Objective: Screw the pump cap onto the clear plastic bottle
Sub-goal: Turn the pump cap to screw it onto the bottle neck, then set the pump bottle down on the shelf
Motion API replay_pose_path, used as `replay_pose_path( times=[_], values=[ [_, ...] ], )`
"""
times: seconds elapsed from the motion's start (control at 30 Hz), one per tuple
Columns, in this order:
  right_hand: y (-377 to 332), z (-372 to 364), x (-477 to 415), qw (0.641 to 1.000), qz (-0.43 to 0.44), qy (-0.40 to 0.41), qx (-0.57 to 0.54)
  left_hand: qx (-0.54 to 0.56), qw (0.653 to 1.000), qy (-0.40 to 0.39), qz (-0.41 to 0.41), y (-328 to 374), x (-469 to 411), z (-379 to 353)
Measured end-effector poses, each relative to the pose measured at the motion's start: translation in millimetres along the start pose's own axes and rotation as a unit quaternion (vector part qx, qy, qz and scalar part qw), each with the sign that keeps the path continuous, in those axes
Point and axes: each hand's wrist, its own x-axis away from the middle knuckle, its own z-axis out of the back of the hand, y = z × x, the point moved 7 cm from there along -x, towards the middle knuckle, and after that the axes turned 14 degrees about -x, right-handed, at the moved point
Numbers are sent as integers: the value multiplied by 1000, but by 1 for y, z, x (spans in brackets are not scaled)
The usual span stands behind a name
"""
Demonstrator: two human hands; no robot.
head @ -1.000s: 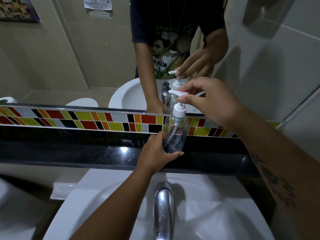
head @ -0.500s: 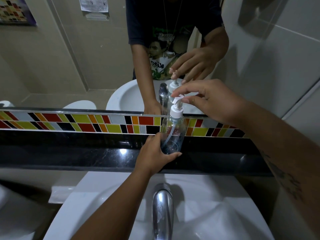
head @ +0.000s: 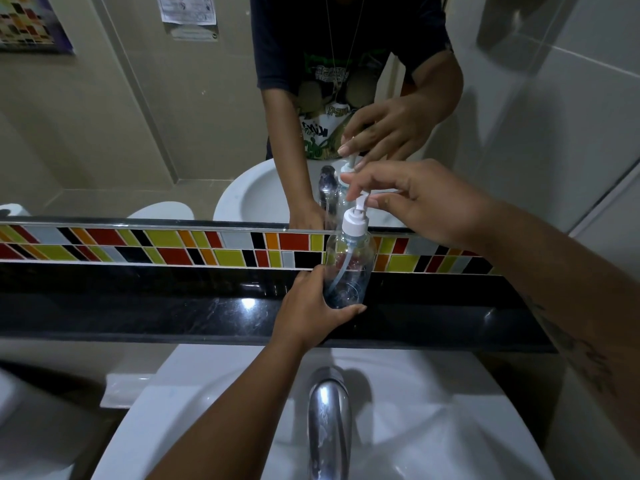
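Observation:
A clear plastic bottle (head: 350, 265) stands upright on the black stone ledge (head: 173, 306), with a thin tube visible inside it. My left hand (head: 308, 311) wraps around its lower part from the left. A white pump cap (head: 355, 223) sits on the bottle's neck, its nozzle pointing up and away. My right hand (head: 419, 202) comes in from the right, with thumb and forefinger pinching the pump's nozzle head. The mirror behind repeats the bottle and both hands.
A chrome tap (head: 329, 420) rises over the white basin (head: 214, 403) right below the ledge. A band of coloured tiles (head: 166, 247) runs under the mirror (head: 138, 116). A grey tiled wall (head: 571, 116) closes the right side.
The pump nozzle has turned from pointing left to pointing up and away under my right fingers. My left hand has kept its hold on the bottle.

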Motion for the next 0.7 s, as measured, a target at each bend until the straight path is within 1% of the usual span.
replay_pose_path(
  times=[0.2,0.27,0.33,0.47,0.6,0.7],
  values=[
    [5,-1,1,1000,4,10,-1,0,1000,-5,7,0,0,0],
    [7,-2,3,999,-2,21,-32,-1,1000,-7,7,1,0,1],
    [12,-6,8,995,-18,34,-96,3,1000,-11,9,0,0,0],
    [34,-14,26,983,-35,105,-148,19,999,-25,22,-2,-1,0],
    [75,-29,46,958,-83,169,-216,64,997,-35,22,-3,0,1],
    [105,-44,62,942,-127,196,-240,96,995,-38,18,0,3,5]
  ],
)
